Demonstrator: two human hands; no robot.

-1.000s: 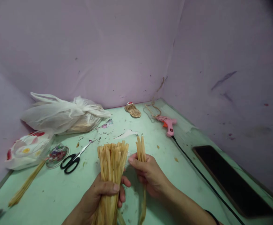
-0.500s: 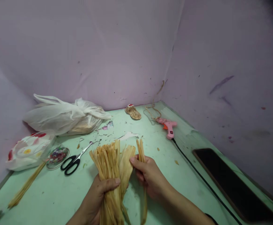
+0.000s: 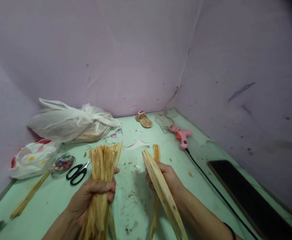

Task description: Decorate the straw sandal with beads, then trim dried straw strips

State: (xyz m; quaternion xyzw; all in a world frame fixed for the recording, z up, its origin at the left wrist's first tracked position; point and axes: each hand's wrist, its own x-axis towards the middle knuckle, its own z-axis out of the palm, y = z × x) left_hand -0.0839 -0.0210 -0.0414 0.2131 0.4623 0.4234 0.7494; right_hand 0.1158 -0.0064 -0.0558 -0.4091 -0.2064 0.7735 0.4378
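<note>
A thick bundle of dried straw-coloured leaf strips [image 3: 103, 163] stands upright in my left hand [image 3: 95, 190], its fingers wrapped round the middle. My right hand [image 3: 167, 178] pinches a few separate dried leaf strips [image 3: 161, 185] a little to the right. One of these is broad and folded, leaning across the front of the hand; a narrower one hangs behind it. The two hands are apart, with green tabletop [image 3: 133, 213] between them. The lower ends of the bundle run out of view.
Black-handled scissors [image 3: 77, 174] lie left of the bundle, beside a round dish of beads [image 3: 63, 165]. Plastic bags [image 3: 68, 123] stand at the back left. A small woven piece [image 3: 143, 120] lies at the back. A pink glue gun [image 3: 182, 135], its cord and a dark phone-like slab [image 3: 246, 196] occupy the right.
The broad strip beside the bundle has come away and is now in my right hand with the narrower one. My left hand and the bundle have shifted left.
</note>
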